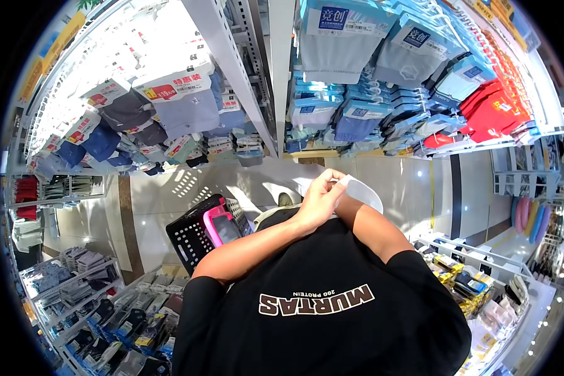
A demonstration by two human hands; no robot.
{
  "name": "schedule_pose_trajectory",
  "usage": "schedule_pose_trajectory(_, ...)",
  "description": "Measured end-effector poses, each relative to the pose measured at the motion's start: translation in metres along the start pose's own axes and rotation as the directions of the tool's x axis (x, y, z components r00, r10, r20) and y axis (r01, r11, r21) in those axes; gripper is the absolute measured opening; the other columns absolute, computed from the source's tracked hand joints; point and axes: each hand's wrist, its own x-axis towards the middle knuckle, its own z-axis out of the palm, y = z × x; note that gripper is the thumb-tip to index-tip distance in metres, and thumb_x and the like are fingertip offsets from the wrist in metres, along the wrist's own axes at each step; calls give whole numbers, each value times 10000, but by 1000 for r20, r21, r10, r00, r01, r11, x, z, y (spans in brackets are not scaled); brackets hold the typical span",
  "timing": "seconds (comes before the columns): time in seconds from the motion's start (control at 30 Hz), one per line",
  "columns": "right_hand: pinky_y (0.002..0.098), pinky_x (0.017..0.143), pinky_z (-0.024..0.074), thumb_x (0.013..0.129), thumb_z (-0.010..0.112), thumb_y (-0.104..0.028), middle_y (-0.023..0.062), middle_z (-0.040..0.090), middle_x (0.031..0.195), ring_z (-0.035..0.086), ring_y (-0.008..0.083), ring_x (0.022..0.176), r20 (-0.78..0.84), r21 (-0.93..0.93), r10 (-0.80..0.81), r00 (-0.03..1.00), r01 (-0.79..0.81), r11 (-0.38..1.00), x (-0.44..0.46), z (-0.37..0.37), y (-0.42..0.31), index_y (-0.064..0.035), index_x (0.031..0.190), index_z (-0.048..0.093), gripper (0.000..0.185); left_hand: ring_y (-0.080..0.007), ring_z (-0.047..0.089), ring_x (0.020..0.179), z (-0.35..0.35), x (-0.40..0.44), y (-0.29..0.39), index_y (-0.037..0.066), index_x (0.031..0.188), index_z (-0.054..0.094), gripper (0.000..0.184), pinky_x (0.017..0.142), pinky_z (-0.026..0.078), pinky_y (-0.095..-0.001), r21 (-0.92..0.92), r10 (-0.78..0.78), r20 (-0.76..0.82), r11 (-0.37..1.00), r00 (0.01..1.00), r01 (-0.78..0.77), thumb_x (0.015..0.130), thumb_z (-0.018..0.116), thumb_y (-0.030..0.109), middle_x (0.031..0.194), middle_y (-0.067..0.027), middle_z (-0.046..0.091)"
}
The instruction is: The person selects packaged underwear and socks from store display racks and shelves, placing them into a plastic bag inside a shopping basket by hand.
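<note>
My left hand (pixel 321 199) is in front of my chest, its fingers bent and pressed together at the edge of a thin white item (pixel 365 193). The white item has a rounded outer edge and reaches out to the right, past my right wrist. My right forearm (pixel 371 227) comes in from the right and meets my left hand. Behind my left hand and the white item, my right hand is mostly hidden, so its fingers cannot be made out. A black basket (pixel 191 241) with a pink-edged item (pixel 222 227) is beside my left forearm.
Packaged garments hang on a rack (pixel 178 94) at the front left and on another rack (pixel 357 56) at the front right, with red garments (pixel 495 113) farther right. Bins of packages (pixel 131 326) stand at the lower left, and more packages (pixel 470 282) lie at the lower right.
</note>
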Motion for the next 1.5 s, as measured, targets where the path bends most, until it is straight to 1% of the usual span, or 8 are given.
schedule_pose_trajectory(0.47, 407, 877, 500, 841, 607, -92, 191, 689, 1020, 652, 330, 1007, 41, 154, 83, 996, -88, 984, 5, -18, 32, -3, 1076, 622, 252, -38, 498, 691, -24, 18, -35, 39, 1061, 592, 162, 587, 401, -214, 54, 79, -86, 996, 993, -74, 993, 577, 186, 820, 14, 595)
schedule_pose_trajectory(0.57, 458, 919, 476, 917, 544, -118, 242, 664, 1077, 606, 418, 1074, 52, -447, 299, 953, -245, 860, 2, -29, -11, -15, 1227, 553, 327, -31, 501, 724, -50, 18, -28, 49, 1070, 608, 157, 607, 401, -201, 37, 56, -214, 998, 975, -50, 994, 573, 181, 875, 23, 614)
schedule_pose_trajectory(0.83, 287, 868, 479, 980, 593, -151, 36, 634, 1049, 586, 106, 964, -381, 473, 198, 903, 7, 881, -33, -90, -95, 11, 1161, 580, 243, -86, 519, 812, -144, 4, -40, 9, 1074, 629, 217, 749, 426, -243, 175, 270, -529, 962, 804, -208, 976, 594, 200, 923, -7, 617)
schedule_pose_trajectory(0.97, 273, 875, 468, 981, 607, -188, 32, 646, 1044, 593, 101, 952, -552, 730, 216, 805, 342, 592, -18, -129, -125, -20, 1127, 606, 223, -51, 412, 592, -175, -10, -47, 66, 966, 614, 204, 458, 339, -243, 281, 176, -616, 960, 768, 6, 954, 627, 269, 728, 57, 465)
schedule_pose_trajectory(1.03, 247, 869, 448, 1002, 578, -245, 19, 632, 1056, 572, 84, 944, -718, 567, 109, 688, 487, 664, -4, -142, -153, -27, 1165, 584, 273, -70, 501, 755, -184, -25, -40, 16, 1025, 634, 218, 684, 422, -239, 229, 54, -596, 968, 801, 105, 956, 624, 223, 836, 6, 591)
schedule_pose_trajectory(1.27, 226, 814, 413, 1022, 543, -270, 3, 601, 986, 521, 62, 902, -887, 106, -225, 404, 652, 751, 47, -196, -216, -26, 1104, 577, 260, -49, 510, 660, -252, -60, -39, 42, 1021, 641, 114, 568, 410, -215, 134, 208, -618, 978, 758, -159, 937, 638, 119, 854, 25, 614)
schedule_pose_trajectory(1.37, 219, 764, 415, 1020, 545, -296, -8, 596, 938, 516, 62, 837, -859, -43, -371, 353, 671, 740, 74, -207, -241, -23, 1092, 589, 285, -59, 541, 674, -275, -85, 14, 58, 1032, 624, 102, 538, 417, -197, 153, 365, -751, 906, 550, -394, 954, 608, 121, 874, 1, 615)
schedule_pose_trajectory(1.5, 215, 643, 382, 992, 599, -303, -40, 560, 845, 453, 48, 736, -754, -283, -523, 398, 522, 805, 95, -207, -258, -16, 1073, 596, 299, -162, 621, 913, -298, -147, 66, 34, 1118, 581, 179, 788, 528, -292, 265, 478, -831, 789, 283, -555, 996, 557, 163, 1024, -69, 627)
